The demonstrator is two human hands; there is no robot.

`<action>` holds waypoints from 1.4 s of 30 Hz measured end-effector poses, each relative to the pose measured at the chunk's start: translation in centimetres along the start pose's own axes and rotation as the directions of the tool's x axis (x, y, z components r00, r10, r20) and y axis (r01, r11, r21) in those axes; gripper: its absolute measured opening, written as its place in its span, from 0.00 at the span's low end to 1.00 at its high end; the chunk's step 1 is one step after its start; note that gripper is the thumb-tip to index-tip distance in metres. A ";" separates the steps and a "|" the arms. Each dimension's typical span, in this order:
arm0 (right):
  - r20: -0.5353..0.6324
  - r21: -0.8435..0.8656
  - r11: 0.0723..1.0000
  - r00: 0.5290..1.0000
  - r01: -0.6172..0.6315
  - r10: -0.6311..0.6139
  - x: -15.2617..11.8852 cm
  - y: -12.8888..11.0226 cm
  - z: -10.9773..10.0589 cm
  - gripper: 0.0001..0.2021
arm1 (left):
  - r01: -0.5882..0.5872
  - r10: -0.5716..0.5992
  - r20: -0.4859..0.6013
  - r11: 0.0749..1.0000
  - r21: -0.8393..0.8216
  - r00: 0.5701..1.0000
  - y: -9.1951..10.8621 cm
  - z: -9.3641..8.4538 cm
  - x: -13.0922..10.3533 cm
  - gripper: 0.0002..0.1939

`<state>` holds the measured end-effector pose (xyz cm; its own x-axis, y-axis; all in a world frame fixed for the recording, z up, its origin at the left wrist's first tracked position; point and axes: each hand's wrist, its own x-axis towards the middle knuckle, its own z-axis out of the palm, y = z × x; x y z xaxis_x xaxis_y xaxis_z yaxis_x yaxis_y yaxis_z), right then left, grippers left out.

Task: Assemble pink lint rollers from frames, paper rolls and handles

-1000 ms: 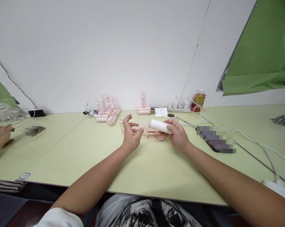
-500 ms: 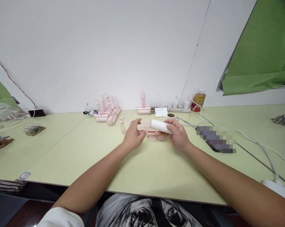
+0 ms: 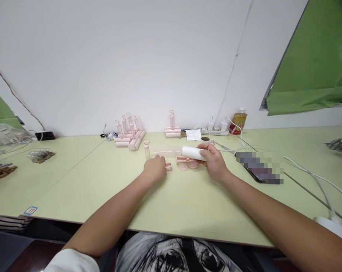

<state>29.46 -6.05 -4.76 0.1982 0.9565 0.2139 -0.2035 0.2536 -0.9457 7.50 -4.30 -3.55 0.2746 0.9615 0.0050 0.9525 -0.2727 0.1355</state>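
**Right hand (image 3: 213,160) wraps a white roll (image 3: 192,152); left hand (image 3: 156,168) curls over a pink piece (image 3: 168,166)**

The pale worktop (image 3: 201,211) runs from its far edge, along the wall, to its near edge at the person's lap. Toward its right side lies a dark flat item (image 3: 258,168), mostly pixelated. A pink group of rollers and upright handles (image 3: 129,138) sits close to the far edge, left of the middle.

The right hand is closed round the right end of the white roll, thumb along the near side and fingers behind. The roll is held nearly level, its left end free, in the middle part of the worktop and nearer the far edge than the near one. It overlaps an open pink casing (image 3: 184,160) in view; whether they touch cannot be told.

The left hand is back-up and low at the worktop, fingers bent downward. Its fingertips are hidden, so whether they pinch the pink piece showing at its right side cannot be told. Toward the far edge, just beyond this hand, lies a clear cover (image 3: 166,153), with one pink-topped handle (image 3: 147,150) upright to its left. Smallest are two pink discs (image 3: 183,167), side by side on the near side of the casing.
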 end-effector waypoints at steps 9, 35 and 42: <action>0.125 0.078 0.988 0.985 -0.131 0.120 -0.2 -0.2 0.3 0.22 | -0.023 0.057 0.223 0.988 -0.153 0.973 -0.6 -0.7 -0.3 0.17; 0.398 -0.010 0.976 0.895 -0.216 0.202 -1.8 0.1 1.4 0.16 | 0.048 0.000 0.048 -0.051 -0.998 0.999 4.1 0.4 -1.0 0.08; 0.419 0.071 0.969 0.889 -0.237 0.187 -2.2 0.2 1.7 0.20 | -0.067 0.020 -0.068 -0.054 -0.996 0.997 4.5 0.9 -1.2 0.10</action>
<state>27.37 -7.82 -4.99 -0.2631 0.9577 0.1162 -0.3127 0.0293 -0.9494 11.56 -6.73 -3.82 0.2838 0.9559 0.0754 -0.2013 -0.0175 0.9794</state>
